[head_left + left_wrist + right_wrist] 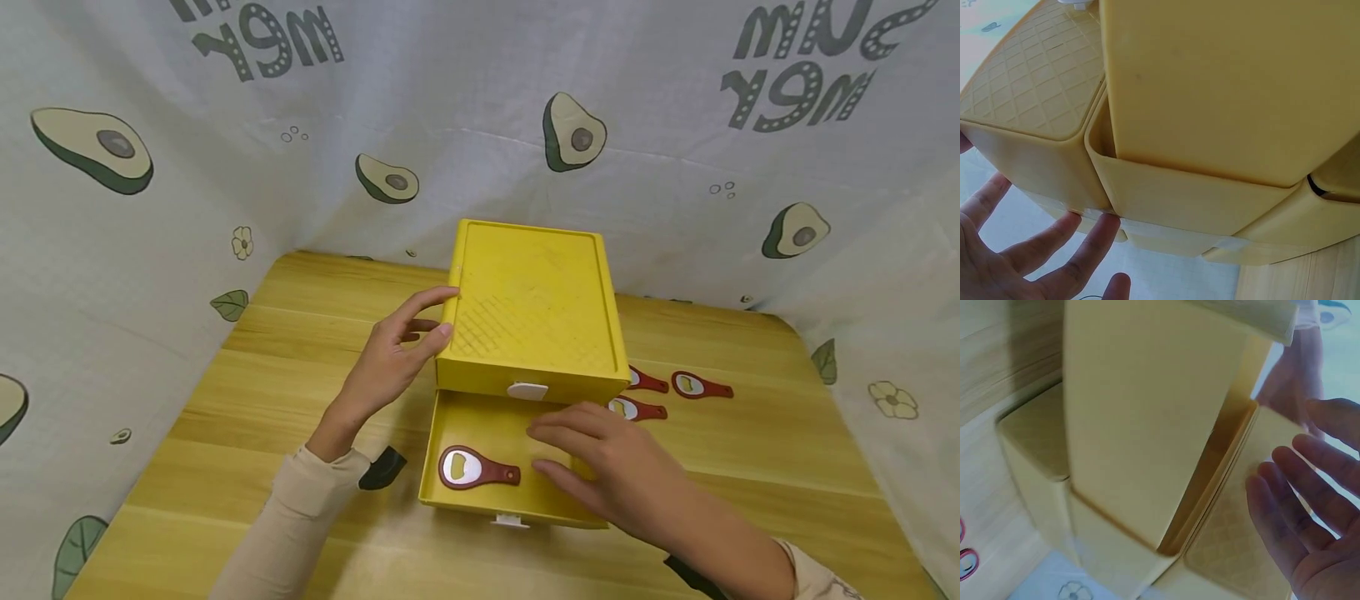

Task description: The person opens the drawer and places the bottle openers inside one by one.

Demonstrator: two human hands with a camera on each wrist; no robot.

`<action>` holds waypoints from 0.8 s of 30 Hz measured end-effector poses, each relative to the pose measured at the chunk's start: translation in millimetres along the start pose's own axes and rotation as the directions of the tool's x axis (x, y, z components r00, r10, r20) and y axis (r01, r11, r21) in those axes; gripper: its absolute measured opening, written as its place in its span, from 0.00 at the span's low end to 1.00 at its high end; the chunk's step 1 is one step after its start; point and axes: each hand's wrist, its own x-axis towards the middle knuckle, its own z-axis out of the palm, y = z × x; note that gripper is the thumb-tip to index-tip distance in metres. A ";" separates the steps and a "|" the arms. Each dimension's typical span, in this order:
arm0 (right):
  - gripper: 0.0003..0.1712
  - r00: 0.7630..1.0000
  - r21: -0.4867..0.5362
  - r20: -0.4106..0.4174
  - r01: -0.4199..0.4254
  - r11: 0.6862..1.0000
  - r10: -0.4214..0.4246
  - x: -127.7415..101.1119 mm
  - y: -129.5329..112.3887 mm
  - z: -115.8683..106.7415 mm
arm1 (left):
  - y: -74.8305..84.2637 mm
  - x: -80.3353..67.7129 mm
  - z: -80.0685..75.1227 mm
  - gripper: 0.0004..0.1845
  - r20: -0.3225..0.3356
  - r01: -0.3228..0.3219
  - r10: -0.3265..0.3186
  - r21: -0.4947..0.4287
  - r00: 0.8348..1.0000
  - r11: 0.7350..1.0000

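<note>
A yellow plastic drawer box stands mid-table, its lower drawer pulled out toward me. One red bottle opener with a metal head lies in the drawer's left part. My left hand rests with straight fingers against the box's left front corner, thumb on the side and index on the top edge. In the left wrist view its fingers spread beside the box. My right hand hovers over the drawer's right part, fingers relaxed and holding nothing. The right wrist view shows those fingers near the box.
Three more red bottle openers lie on the wooden table just right of the box. An avocado-print cloth walls the table at the back and both sides. A dark object sits by my left wrist.
</note>
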 end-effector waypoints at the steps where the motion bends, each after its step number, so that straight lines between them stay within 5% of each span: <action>1: 0.20 1.000 -0.005 -0.002 -0.010 1.000 0.010 -2.5 1.1 -1.8 | 0.0 0.0 0.3 0.22 0.000 -0.001 0.001 0.000 1.000 1.000; 9: 0.14 0.999 0.012 -0.032 -0.034 0.999 0.035 -19.8 11.9 -8.0 | 0.4 0.0 1.9 0.22 -0.006 0.000 0.000 -0.003 1.000 1.000; 24: 0.27 0.988 -0.014 -0.107 -0.114 0.993 0.112 -42.2 29.6 -9.4 | 2.7 0.6 0.2 0.22 0.002 0.006 -0.006 0.008 1.000 1.000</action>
